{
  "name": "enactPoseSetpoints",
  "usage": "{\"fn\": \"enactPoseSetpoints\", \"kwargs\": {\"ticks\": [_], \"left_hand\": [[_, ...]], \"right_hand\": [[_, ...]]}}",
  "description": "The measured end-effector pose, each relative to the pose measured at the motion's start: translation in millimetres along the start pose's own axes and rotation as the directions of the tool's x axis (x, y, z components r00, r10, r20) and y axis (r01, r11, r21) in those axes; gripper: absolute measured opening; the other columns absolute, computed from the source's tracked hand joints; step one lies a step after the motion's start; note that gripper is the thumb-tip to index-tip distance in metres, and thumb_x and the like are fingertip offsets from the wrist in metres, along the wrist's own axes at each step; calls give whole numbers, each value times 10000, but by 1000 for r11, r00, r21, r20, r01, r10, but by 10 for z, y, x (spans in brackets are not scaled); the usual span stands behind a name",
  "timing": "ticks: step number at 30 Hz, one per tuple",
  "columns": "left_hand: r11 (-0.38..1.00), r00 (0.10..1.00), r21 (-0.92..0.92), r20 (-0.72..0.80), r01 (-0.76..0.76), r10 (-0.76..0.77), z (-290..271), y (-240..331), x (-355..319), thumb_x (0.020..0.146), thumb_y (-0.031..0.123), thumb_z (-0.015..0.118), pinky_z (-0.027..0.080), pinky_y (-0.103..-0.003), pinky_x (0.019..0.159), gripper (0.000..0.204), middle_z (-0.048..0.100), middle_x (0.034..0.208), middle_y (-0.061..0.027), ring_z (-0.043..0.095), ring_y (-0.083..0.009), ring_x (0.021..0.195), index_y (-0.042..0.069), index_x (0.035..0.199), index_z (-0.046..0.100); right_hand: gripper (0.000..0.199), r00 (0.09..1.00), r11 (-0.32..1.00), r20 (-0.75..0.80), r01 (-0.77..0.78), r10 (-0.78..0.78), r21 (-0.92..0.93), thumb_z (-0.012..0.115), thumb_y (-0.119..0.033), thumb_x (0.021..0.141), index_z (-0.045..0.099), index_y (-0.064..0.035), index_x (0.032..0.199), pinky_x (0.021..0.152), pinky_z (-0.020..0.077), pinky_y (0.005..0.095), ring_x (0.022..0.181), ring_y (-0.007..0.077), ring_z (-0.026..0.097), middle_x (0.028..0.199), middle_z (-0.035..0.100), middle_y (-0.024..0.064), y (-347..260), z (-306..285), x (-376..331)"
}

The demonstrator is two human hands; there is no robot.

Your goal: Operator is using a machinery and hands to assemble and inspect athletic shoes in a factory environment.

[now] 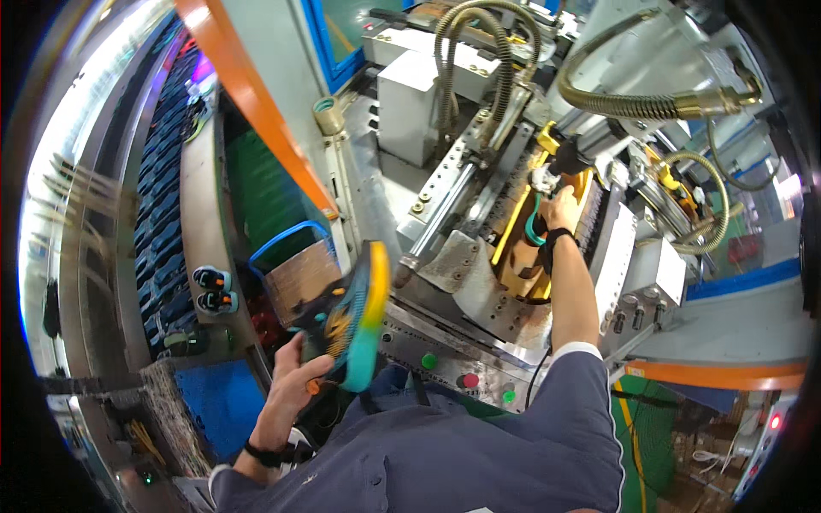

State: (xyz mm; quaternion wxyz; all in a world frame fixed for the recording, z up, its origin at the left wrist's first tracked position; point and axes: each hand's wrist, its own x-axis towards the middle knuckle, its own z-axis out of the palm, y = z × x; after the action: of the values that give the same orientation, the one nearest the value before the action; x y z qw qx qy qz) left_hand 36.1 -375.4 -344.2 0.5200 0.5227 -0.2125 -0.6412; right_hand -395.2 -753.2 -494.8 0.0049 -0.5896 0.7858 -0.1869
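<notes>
My left hand (295,385) holds a shoe sole (359,316) upright by its lower end; the sole is teal and yellow with orange studs. It hangs just in front of the machine's front panel. My right hand (560,209) reaches far into the machine (479,282) and grips a small teal piece (535,227) beside the yellow mould parts (517,218). A black band sits on each wrist.
Green and red push buttons (468,380) dot the machine's front panel. Corrugated metal hoses (633,103) arch overhead. A blue-rimmed bin (295,265) stands left of the machine. Rows of dark blue soles (167,214) fill a rack at far left. An orange bar (256,103) slants across.
</notes>
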Motion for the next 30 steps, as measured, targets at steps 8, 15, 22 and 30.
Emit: {"fn": "enactPoseSetpoints", "kwargs": {"ticks": [8, 15, 22, 30], "left_hand": [[938, 770, -180, -626, -296, 123, -554, -621, -1136, 832, -13, 604, 537, -350, 841, 360, 633, 1082, -132, 657, -225, 927, -58, 1181, 524], [976, 710, -174, -704, -132, -30, -594, -1452, -1410, 755, 86, 758, 502, -316, 792, 387, 655, 988, -90, 619, -167, 879, -74, 1077, 617], [958, 677, -186, -736, -217, 10, -629, -2226, -2102, 753, 156, 780, 498, -290, 678, 387, 649, 877, -75, 599, -142, 750, -77, 1034, 651], [884, 384, -336, -901, -326, -202, -1018, -2819, -2938, 737, 172, 790, 516, -309, 626, 364, 676, 921, -89, 637, -169, 743, -43, 1005, 673]], "right_hand": [[403, 931, 931, -44, 363, -361, 29, 686, -173, 743, 492, 32, 1031, 814, 491, 459, 953, 390, 596, 1039, 597, 244, -485, -327, -712], [57, 560, 460, 85, 572, -824, 680, 625, -65, 787, 576, -37, 778, 620, 451, 387, 704, 321, 568, 760, 569, 134, -952, -716, -3373], [81, 432, 436, 161, 671, -887, 600, 591, -113, 814, 605, -33, 815, 720, 453, 423, 805, 346, 559, 823, 555, 159, -581, 659, -3985], [88, 430, 509, 273, 705, -861, 494, 585, -104, 803, 597, -23, 837, 746, 439, 437, 843, 357, 548, 850, 555, 173, -705, 607, -3999]]}}
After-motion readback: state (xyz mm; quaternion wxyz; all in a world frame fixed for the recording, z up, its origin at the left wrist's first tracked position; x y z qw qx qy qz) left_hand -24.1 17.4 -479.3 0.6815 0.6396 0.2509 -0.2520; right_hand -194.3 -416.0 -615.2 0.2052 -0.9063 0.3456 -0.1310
